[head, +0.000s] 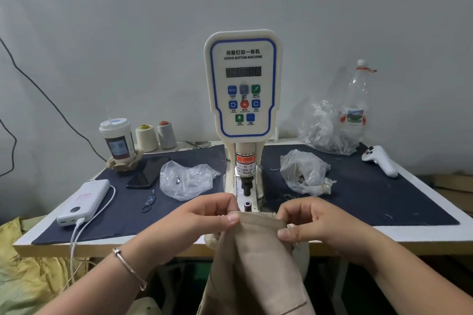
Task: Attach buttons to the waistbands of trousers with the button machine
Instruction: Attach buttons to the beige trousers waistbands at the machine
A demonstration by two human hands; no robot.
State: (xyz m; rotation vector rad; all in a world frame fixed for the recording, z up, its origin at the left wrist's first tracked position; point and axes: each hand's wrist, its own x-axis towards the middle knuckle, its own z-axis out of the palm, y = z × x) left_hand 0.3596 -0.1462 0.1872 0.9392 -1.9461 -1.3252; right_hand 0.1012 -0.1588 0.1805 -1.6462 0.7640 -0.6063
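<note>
Grey plaster wall stands behind a white table (419,234) covered by a dark blue cloth (384,194); a black cable (48,100) runs down the wall at far left, and yellow fabric (28,273) lies heaped below the table's left edge. On the left of the cloth sits a white power bank (84,202) with a white cord plugged into its near end; behind it a paper cup (118,139) with a lid and straw stands in a brown holder, and next to the cup are two thread cones (156,137), one cream, one grey. A black phone (148,172) lies flat beside a crumpled clear bag (186,180); a few small metal rings (149,203) lie just in front of the phone.

The left hand (204,217) pinches the left end of the tan trousers' waistband (258,220) between thumb and curled fingers; a thin bangle (129,267) circles that wrist. The waistband is held taut just in front of the button machine (243,84), close to its base and near the small dark die (247,205) under the punch; the trouser leg hangs down over the table's front edge. The machine's panel reads "SERVO BUTTON MACHINE", with coloured keys beneath a dark display.

The right hand (317,222) pinches the waistband's right end, thumb below and fingers folded over the top. Further right lie a second clear bag (304,172), a heap of plastic wrap (325,128), a clear bottle (355,102) and a white controller (381,160).
</note>
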